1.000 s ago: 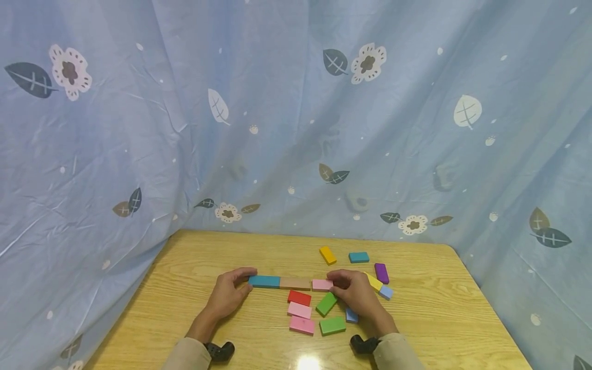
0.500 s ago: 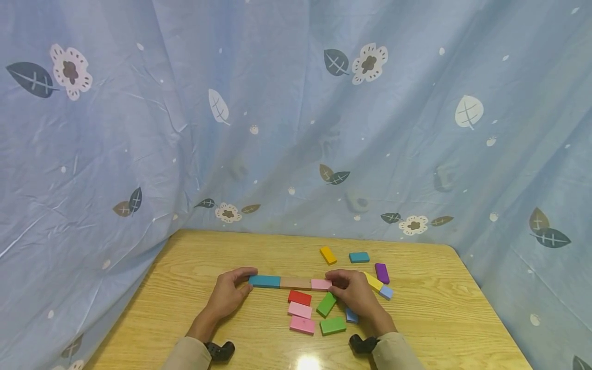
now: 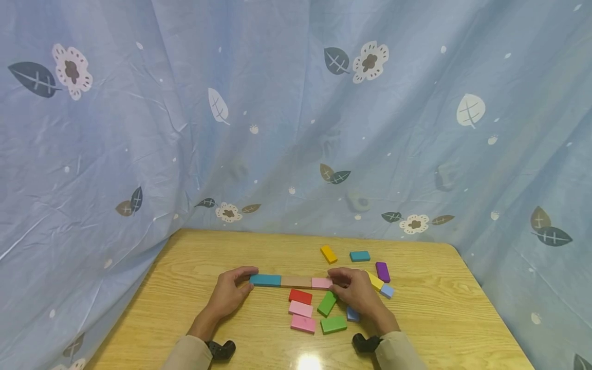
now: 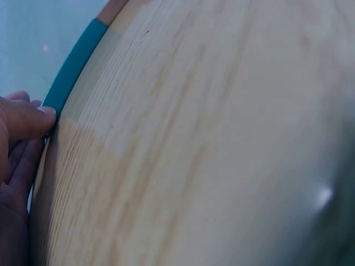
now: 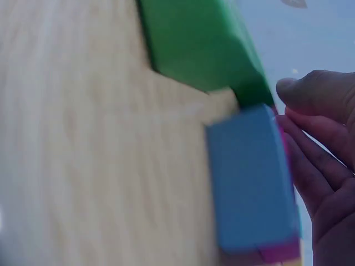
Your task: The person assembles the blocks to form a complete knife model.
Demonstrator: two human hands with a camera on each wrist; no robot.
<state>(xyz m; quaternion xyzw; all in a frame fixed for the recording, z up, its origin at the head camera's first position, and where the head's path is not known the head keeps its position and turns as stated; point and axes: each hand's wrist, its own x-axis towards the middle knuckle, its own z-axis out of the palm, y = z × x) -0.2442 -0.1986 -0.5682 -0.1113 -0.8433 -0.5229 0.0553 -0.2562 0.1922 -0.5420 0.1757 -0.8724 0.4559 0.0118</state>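
A row of blocks lies flat across the table: a teal block (image 3: pixel 265 280), a plain wooden block (image 3: pixel 296 281) and a light pink block (image 3: pixel 321 283), end to end. My left hand (image 3: pixel 228 293) holds the teal block's left end between thumb and fingers. In the left wrist view, the thumb (image 4: pixel 40 119) presses on that block's end. At the other end of the row, my right hand (image 3: pixel 359 294) pinches the light pink block. The right wrist view shows this hand beyond a green block (image 5: pixel 191 41) and a blue block (image 5: pixel 252 180), which hide its fingertips' contact.
Just in front of the row lie a red block (image 3: pixel 300 296), two pink blocks (image 3: pixel 302 324) and two green blocks (image 3: pixel 333 325). Orange (image 3: pixel 329 254), teal (image 3: pixel 359 256), purple (image 3: pixel 382 272) and yellow (image 3: pixel 375 280) blocks are scattered behind and right. A patterned curtain (image 3: pixel 277 128) hangs behind the table.
The light pink block has slid slightly left with my right hand, and the small gap to the wooden block has closed. My left hand stays on the teal block.
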